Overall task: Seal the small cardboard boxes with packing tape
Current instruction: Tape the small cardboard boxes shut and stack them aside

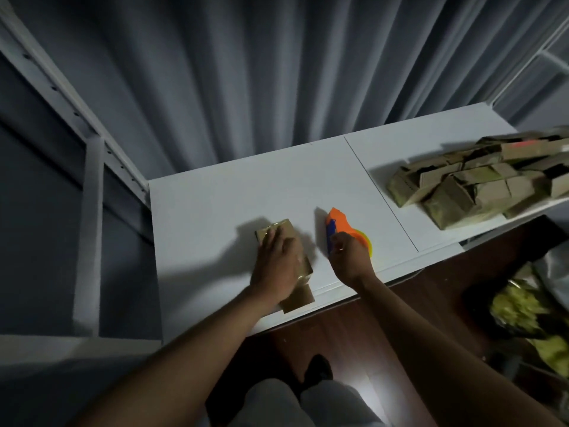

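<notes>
While the person stands at the white desk, the left hand lies flat on top of a small cardboard box, fingers straight and pressing down on it. The box sits near the front edge of the desk, a little left of the middle, and a glossy strip of clear tape catches the light along its top and down its near end. A brown flap or flat piece of cardboard pokes out at the desk's edge just under the wrist.

The right hand is just to the right of the box, apart from it, with its fingers curled around the handle of an orange and blue tape dispenser. The dispenser rests on the desk, its nose pointing away from the person and a yellowish roll showing beside the hand.

Well off to the right, on the next desk panel, lies a loose pile of small cardboard boxes, somewhat blurred. Grey curtains hang behind the desk, and a white metal frame stands at the left.
</notes>
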